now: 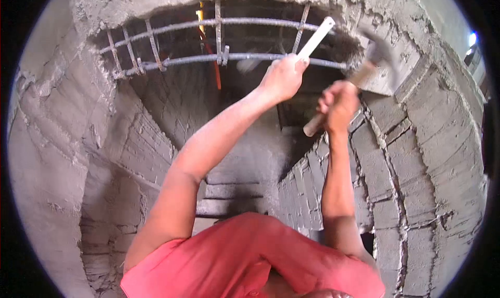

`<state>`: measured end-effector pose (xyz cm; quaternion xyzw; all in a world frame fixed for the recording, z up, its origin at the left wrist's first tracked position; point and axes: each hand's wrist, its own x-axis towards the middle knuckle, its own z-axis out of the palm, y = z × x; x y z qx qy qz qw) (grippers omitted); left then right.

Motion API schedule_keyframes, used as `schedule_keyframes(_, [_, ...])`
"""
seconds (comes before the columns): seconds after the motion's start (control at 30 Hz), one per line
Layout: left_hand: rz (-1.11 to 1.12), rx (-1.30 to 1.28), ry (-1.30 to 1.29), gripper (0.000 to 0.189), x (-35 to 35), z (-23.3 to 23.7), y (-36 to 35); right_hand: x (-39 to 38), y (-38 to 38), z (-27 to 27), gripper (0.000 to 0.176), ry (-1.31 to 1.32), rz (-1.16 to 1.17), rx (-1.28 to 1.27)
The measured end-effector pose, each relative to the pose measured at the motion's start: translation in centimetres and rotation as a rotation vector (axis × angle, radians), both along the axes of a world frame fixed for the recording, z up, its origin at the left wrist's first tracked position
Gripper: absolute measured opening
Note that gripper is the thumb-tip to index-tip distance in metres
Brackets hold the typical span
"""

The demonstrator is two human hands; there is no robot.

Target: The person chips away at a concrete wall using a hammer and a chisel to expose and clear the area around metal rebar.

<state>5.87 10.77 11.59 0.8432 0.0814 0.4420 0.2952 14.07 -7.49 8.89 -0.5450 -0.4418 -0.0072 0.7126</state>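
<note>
My left hand is closed round a pale, narrow flat bar with a small hole near its upper end. The bar slants up to the right, crossing in front of the rebar grid in the wall opening. To the right, my right hand grips the wooden handle of a claw hammer. Its metal head is smeared by motion and overlaps the broken concrete edge of the opening. Both arms are raised, and a gap separates the hammer head from the bar.
Rough grey plaster and brick walls curve round me on both sides. Steps show below, between my arms. Behind the rebar hangs an orange-red strip in the dark opening. A bright light shines at the far right.
</note>
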Motion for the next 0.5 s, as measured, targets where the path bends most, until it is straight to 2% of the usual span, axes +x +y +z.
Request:
schedule_keyframes(0.03, [0.04,0.038,0.005,0.046,0.2,1.0,0.4,0.0,-0.1,1.5,0.038,0.107,0.112,0.303])
schedule_keyframes(0.07, [0.078,0.044,0.044,0.045,-0.3,0.5,0.1,-0.6,-2.4,4.0,0.045,0.199,0.44,0.515])
schedule_keyframes(0.1, [0.104,-0.009,0.054,0.048,-0.2,0.4,-0.1,0.0,-4.4,5.6,0.055,0.207,0.604,0.684])
schedule_keyframes(0.13, [0.111,-0.011,0.056,0.048,-0.3,0.5,-0.2,0.6,-6.7,7.9,0.065,-0.021,0.719,0.731])
schedule_keyframes(0.17, [0.102,-0.032,0.079,0.051,-0.5,0.5,-0.5,-1.3,-8.8,10.2,0.071,-0.219,0.522,0.71])
schedule_keyframes(0.23, [0.04,-0.048,0.037,0.055,-1.0,0.1,-1.1,-2.2,-12.8,12.5,0.074,-0.547,0.367,0.778])
schedule_keyframes(0.27, [0.039,-0.047,0.038,0.055,-1.1,-0.3,-1.5,-3.4,-13.8,12.5,0.075,-0.615,0.197,0.845])
schedule_keyframes(0.33, [-0.046,-0.081,-0.031,0.052,-1.7,-1.5,-2.4,-4.4,-14.8,10.8,0.066,-0.717,0.187,0.802])
schedule_keyframes(0.4, [-0.168,-0.04,-0.084,0.04,-3.3,-2.0,-4.5,-5.9,-13.0,6.5,0.054,-0.529,0.209,0.788])
schedule_keyframes(0.5, [-0.324,-0.062,0.017,0.038,-5.9,-5.0,-7.1,-5.9,-9.5,-0.4,0.046,-0.351,0.009,0.647])
